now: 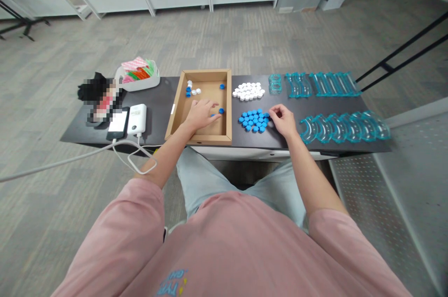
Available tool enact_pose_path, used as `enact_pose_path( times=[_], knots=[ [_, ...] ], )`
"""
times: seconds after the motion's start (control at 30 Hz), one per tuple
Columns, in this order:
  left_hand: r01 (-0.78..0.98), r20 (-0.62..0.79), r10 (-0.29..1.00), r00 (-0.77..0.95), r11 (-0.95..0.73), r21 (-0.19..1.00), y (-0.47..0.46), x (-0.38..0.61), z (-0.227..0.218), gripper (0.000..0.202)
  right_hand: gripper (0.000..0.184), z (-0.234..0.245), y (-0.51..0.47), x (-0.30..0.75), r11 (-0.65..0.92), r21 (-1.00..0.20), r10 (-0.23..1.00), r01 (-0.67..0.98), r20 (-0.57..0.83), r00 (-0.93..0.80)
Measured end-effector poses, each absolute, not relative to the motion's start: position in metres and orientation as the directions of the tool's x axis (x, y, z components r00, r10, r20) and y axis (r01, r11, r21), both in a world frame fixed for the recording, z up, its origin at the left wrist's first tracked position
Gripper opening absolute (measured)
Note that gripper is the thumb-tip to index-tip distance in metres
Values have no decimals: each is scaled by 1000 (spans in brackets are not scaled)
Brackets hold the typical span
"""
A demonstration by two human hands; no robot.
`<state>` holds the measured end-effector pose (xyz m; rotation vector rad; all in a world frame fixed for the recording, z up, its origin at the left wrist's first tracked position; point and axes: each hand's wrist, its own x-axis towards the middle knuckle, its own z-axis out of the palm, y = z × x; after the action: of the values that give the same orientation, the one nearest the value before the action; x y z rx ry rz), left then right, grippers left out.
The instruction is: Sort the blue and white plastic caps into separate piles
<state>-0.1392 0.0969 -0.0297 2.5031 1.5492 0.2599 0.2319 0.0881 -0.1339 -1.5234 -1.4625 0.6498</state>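
My left hand [202,114] reaches into a shallow cardboard box [229,122], its fingers stretched out and spread. Close to its fingertips lie a blue cap-like piece [221,111] and another one, partly hidden under the fingers. Further back in the box sits one more blue piece [221,86]. White pieces [198,91] and blue ones are grouped on the box's left side. At the right edge of a cluster of small blue pieces [254,120], my right hand [282,119] has thumb and fingertips pressed together. What they hold, if anything, cannot be made out.
White pieces [248,91] form a cluster behind the blue ones. Clear teal plastic parts, some curved [341,127] and some straight [334,84], line the right of the dark table [159,117]. Left are a white basket [142,83], a phone [118,122] and a cabled power bank [136,119].
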Motion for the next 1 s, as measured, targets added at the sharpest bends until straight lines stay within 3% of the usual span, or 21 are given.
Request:
enact_pose_path(
  times=[0.2, 0.33, 0.47, 0.7, 0.87, 1.0],
  knots=[
    [869, 21, 898, 439, -431, 244, 108, -119, -35, 26, 26, -132, 88, 232, 91, -862, 967, 498, 195, 161],
    [828, 39, 934, 356, -335, 449, 112, -125, -40, 22, 25, -133, 88, 233, 97, -868, 969, 488, 194, 153],
    [771, 29, 953, 300, -261, 581, 112, -133, -41, 36, 25, -134, 89, 233, 85, -873, 970, 480, 182, 159],
    [808, 33, 935, 354, -323, 494, 105, -137, -35, 22, 22, -134, 90, 234, 94, -866, 968, 491, 194, 158],
    [834, 196, 946, 260, -322, 449, 101, -160, -25, 20, 24, -136, 90, 235, 104, -866, 969, 490, 199, 147],
    [835, 416, 901, -123, -132, 534, 96, -213, -19, 16, 29, -139, 92, 237, 112, -886, 964, 450, 207, 168]
  ],
)
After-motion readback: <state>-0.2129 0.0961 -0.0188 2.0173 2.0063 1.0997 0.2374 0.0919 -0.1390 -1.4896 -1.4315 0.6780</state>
